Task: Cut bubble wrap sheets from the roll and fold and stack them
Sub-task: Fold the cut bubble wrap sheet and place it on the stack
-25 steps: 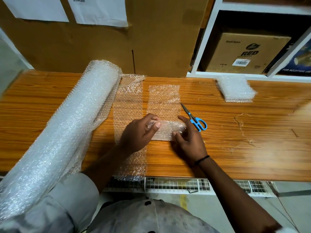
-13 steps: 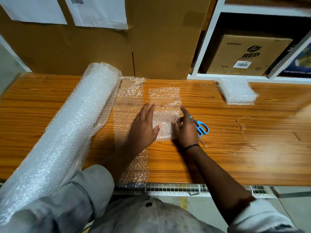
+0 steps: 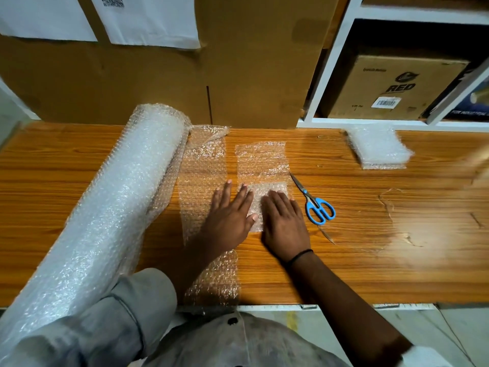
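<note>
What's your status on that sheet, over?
Left hand and right hand flat on cut sheet, pressing its fold. Scissors beside right hand. Stack far right. Nothing blocking.

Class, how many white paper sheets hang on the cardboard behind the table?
2. The left sheet is cut by the frame's edge; the right sheet hangs beside it. More may lie outside view.

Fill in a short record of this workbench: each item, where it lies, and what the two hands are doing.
roll: bubble wrap, lying on the left of the table
loose end: spread flat beside the roll
cut sheet: right of the loose end, near part folded over
left hand: flat, fingers straight, at the sheet's left edge
right hand: flat on the folded part
scissors: lying right of the sheet, not held
stack: folded sheets, far right, by the shelf
</note>
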